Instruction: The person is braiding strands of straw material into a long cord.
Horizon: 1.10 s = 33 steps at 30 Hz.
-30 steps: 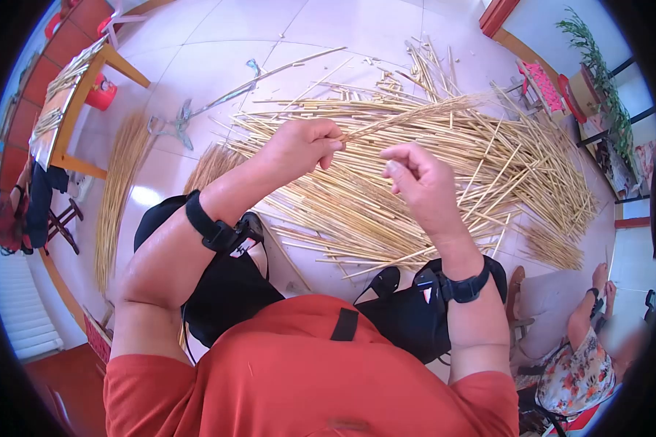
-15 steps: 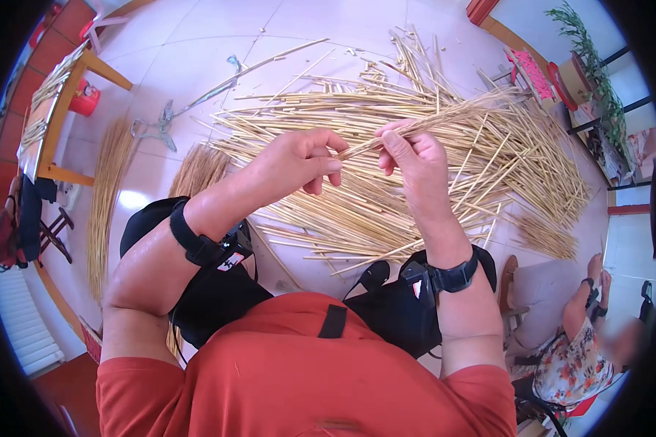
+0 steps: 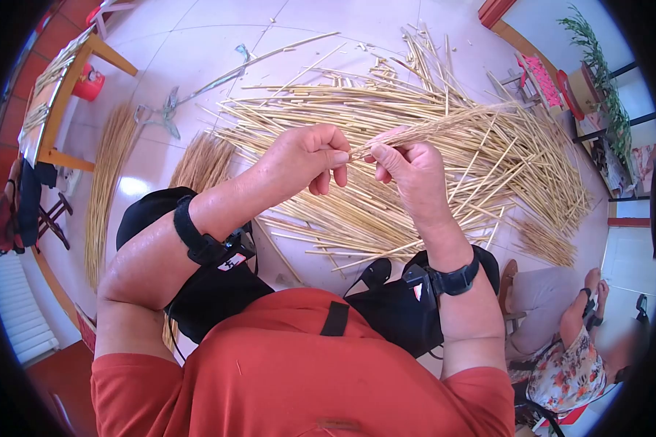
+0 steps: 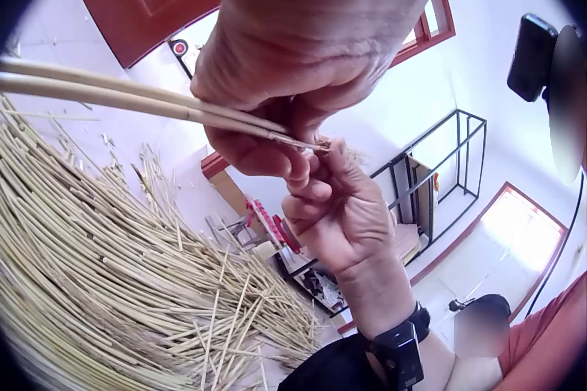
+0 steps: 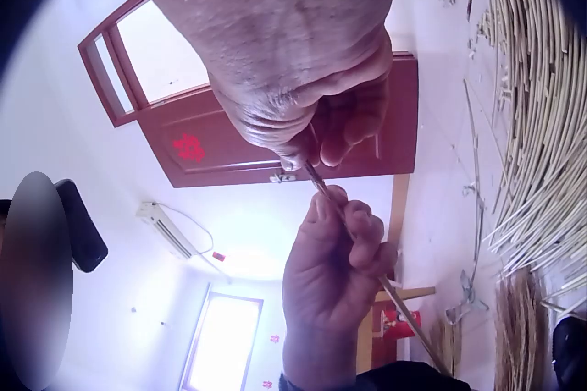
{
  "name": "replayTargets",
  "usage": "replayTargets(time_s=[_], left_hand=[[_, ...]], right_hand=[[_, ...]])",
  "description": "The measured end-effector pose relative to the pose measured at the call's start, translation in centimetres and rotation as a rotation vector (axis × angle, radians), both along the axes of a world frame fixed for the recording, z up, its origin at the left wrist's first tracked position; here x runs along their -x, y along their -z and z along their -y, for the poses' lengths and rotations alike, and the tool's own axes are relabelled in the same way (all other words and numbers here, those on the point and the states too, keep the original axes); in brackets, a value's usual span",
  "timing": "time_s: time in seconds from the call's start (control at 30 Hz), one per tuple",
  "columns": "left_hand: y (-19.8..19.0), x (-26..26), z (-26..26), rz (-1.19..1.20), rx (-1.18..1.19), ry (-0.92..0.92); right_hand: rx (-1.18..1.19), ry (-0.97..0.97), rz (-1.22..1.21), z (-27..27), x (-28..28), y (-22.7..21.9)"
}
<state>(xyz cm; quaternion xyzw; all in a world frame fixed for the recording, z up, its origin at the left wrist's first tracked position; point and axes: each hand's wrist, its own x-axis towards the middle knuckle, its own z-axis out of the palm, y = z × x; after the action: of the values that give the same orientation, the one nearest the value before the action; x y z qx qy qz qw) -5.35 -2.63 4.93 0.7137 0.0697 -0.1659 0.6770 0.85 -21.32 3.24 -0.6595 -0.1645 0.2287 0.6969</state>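
Note:
Two slim straw stalks (image 4: 110, 93) run through my left hand (image 3: 302, 162), pinched between thumb and fingers near where they thin out. Their feathery heads (image 3: 466, 124) stretch away to the right in the head view. Close beside it, my right hand (image 3: 415, 178) pinches the same stalks at the base of the heads, thumb on top. In the right wrist view, a stalk (image 5: 413, 318) slants down past my left hand (image 5: 328, 267). Both hands are raised above a wide heap of cut stalks (image 3: 342, 197) on the floor.
Brushy bundles (image 3: 202, 162) and a long bundle (image 3: 109, 193) lie to the left. A long stick with a pale green tie (image 3: 169, 113) is on the tiles. A wooden table (image 3: 51, 102) bears more stalks. Another person (image 3: 561, 364) sits at right.
My right hand, earlier apart from the stalks with fingers loose, has come up to them and now pinches them beside my left hand. My left hand keeps its hold.

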Motion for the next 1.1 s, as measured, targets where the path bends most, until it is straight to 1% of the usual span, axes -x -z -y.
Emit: replayTargets(time_s=[0.23,0.4,0.5,0.57,0.67,0.73,0.87,0.93,1.1], left_hand=[[-0.2,0.6,0.0,0.005,-0.054,0.027],[0.0,0.8,-0.1,0.02,-0.089,0.053],[0.3,0.9,-0.2,0.023,-0.027,-0.003],[0.3,1.0,-0.2,0.021,0.017,-0.079],[0.5,1.0,-0.2,0.012,0.016,-0.085],[0.8,1.0,-0.3,0.016,0.008,-0.062],[0.6,1.1,-0.1,0.024,-0.033,0.011],[0.4,1.2,0.1,0.028,-0.048,0.017],[0.7,1.3,0.3,0.021,-0.084,0.043]], right_hand=[[0.068,-0.008,0.02,0.2,0.5,-0.2],[0.052,-0.015,0.02,0.1,0.8,-0.1],[0.038,-0.012,0.025,0.0,0.8,-0.2],[0.03,-0.009,0.027,0.0,0.9,-0.3],[0.025,-0.026,0.044,0.0,1.0,-0.3],[0.044,-0.05,0.003,0.1,1.0,-0.3],[0.018,-0.027,-0.005,0.1,1.1,-0.2],[0.094,-0.041,-0.003,0.3,1.0,-0.1],[0.116,-0.076,0.018,0.4,1.1,0.1]])
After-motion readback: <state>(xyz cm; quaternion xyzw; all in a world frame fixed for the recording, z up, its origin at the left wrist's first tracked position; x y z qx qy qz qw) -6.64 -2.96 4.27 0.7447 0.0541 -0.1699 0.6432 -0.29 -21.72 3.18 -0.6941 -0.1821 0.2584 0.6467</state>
